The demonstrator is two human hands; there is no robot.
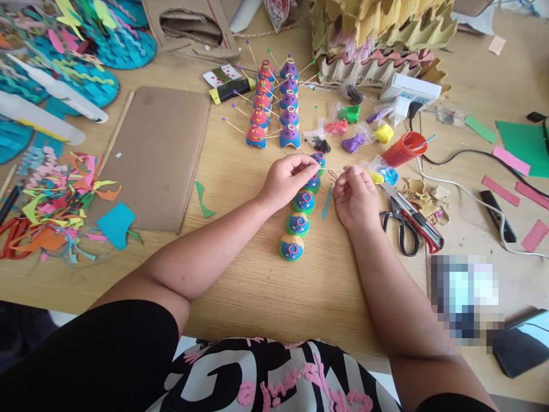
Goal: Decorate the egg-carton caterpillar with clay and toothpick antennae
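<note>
My left hand (289, 180) is pinched closed just above the far end of a row of blue and green clay-covered egg-carton cups (298, 223). A thin pale stick like a toothpick (328, 167) runs from its fingertips towards my right hand (357, 191). My right hand is closed as well, its fingertips at the stick's other end. Below the stick lie several loose toothpicks (333, 175), partly hidden by my right hand. Beside that hand rests a slim blue tool (327, 201). Red figures (259, 117) and purple figures (290, 117) with sticks stand in rows beyond.
Right of my right hand lie scissors (403, 223) and a red utility knife (416, 220). Bagged clay (354, 143), an orange cup (404, 150) and a power strip (410, 90) stand farther back. Leftward are a cardboard sheet (158, 154) and paper scraps (55, 206).
</note>
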